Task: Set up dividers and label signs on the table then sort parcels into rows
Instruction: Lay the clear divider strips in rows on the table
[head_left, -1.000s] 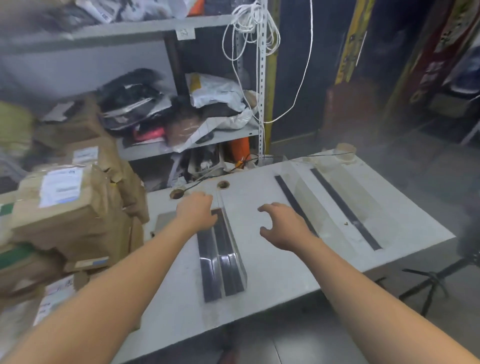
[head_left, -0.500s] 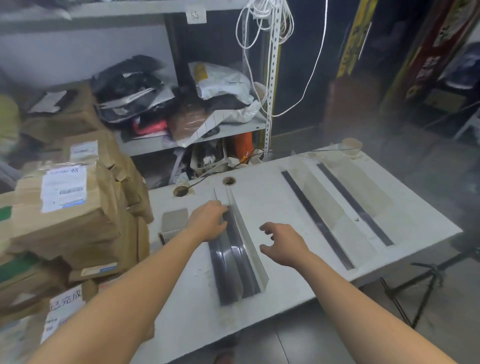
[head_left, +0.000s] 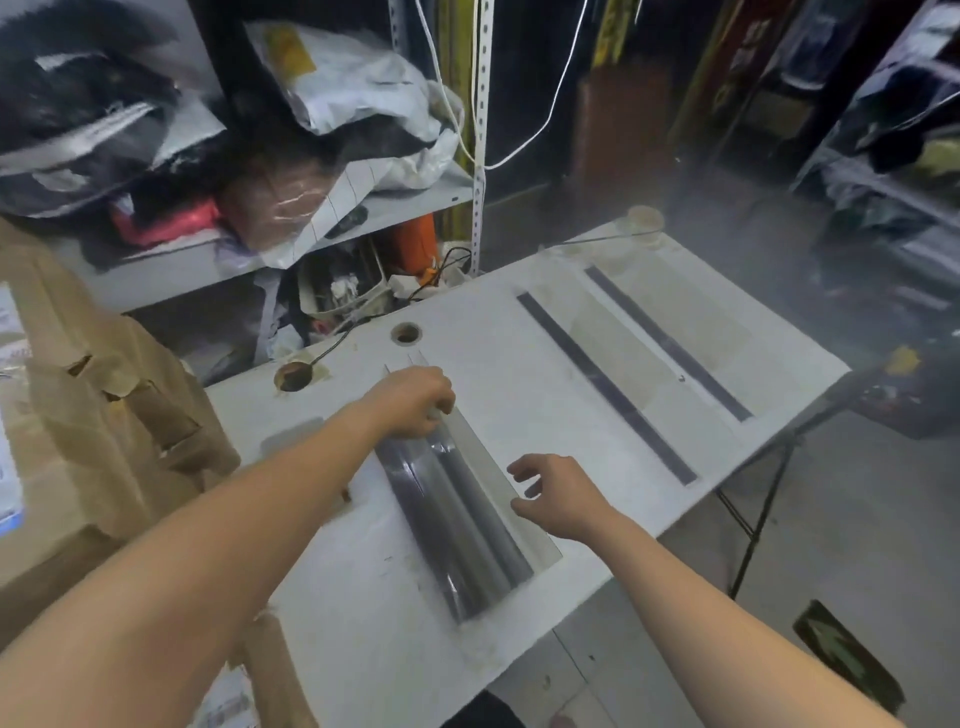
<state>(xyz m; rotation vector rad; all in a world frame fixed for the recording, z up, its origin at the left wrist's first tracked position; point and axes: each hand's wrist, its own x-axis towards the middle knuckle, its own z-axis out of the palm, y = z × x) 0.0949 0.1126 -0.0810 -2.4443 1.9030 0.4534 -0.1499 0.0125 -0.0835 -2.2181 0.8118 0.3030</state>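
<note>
A stack of clear plastic dividers with dark bases lies lengthwise on the white table, left of centre. My left hand grips the far end of the stack, fingers curled over the top edge. My right hand hovers just right of the stack with fingers spread and holds nothing. Two more clear dividers stand set up on the table's right half, one with a dark base strip and one further right. Brown taped parcels are piled at the left.
A metal shelf behind the table holds bagged parcels. Two round cable holes pierce the table's back edge, a cable running into one. A roll of tape sits at the far right corner. Folding legs show under the right edge.
The camera came closer and tilted down. My left hand stayed on the stack's far end; the top clear divider has tipped up. My right hand drew nearer to the stack's right side.
</note>
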